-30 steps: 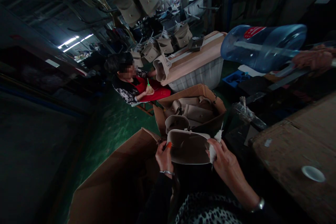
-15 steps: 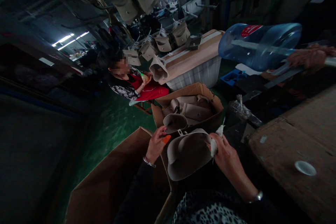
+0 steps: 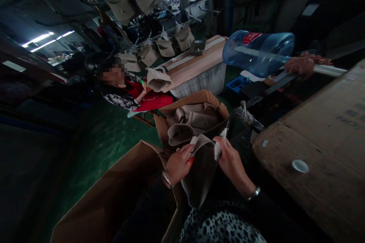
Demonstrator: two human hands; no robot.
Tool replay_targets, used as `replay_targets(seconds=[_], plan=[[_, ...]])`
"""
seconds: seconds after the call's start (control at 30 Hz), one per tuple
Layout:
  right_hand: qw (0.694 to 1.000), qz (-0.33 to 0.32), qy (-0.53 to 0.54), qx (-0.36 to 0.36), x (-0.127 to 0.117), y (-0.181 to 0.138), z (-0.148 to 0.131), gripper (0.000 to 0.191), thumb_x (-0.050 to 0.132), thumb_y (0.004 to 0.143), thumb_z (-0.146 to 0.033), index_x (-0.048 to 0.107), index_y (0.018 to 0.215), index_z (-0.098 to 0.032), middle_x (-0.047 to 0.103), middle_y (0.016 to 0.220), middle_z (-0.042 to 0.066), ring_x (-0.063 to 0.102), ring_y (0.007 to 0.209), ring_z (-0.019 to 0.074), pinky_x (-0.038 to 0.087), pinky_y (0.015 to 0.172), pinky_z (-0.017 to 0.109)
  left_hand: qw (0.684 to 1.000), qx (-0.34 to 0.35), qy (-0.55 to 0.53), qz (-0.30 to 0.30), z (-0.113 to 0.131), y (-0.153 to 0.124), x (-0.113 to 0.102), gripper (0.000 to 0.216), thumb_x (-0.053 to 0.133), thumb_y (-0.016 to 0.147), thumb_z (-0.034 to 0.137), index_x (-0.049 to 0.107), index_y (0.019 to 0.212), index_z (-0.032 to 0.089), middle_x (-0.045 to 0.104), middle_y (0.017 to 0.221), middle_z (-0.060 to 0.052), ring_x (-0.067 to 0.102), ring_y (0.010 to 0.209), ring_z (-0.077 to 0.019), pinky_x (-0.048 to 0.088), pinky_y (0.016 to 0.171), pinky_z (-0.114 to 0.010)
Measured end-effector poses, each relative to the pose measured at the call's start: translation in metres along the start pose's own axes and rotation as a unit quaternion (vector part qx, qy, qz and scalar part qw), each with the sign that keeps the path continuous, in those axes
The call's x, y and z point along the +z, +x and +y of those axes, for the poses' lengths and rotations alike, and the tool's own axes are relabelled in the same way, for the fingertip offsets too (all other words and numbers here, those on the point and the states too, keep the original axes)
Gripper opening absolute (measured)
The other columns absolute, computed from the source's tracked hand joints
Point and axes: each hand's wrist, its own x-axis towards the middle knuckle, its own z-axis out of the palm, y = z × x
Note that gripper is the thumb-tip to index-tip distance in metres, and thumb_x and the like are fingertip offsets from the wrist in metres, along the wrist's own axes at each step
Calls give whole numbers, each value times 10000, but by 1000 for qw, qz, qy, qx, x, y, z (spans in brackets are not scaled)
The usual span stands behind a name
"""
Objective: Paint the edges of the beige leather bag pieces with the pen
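Both hands grip a beige bag (image 3: 199, 174)

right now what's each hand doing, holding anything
Left hand: closed on the beige bag piece, at its upper left edge.
Right hand: closed on a white cloth, against the same piece.

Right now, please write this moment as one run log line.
left hand: grip on beige bag | right hand: holds white cloth at bag edge | open carton beside

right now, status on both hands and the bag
Left hand and right hand both grip beige bag. Right also pinches white cloth. Open cardboard box just beyond.
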Motion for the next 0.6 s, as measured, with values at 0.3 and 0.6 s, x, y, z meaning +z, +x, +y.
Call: replay_targets(seconds=[0.3, 0.6], plan=[[996, 46, 79, -5, -21, 52, -28, 410, 489, 806, -56, 566, 1179, -210, 694, 1019, 36, 668, 921, 155, 503, 831, 251, 976, -123, -174, 39, 30, 23, -51, 397, 734, 640, 189, 789, 1033, 206, 773, 941, -94, 702, 855, -305, 551, 798, -396], [986, -56, 155, 38, -29, 58, -28, 252, 559, 814, -126, 581, 1035, -245, 584, 719, -60, 549, 620, 112, 354, 612, 220, 939, -153, -298, -73, 46, -11, -34, 716, 701, 696, 190, 549, 1395, 200, 684, 1313, -86, 572, 1278, -340, 482, 1069, -462]])
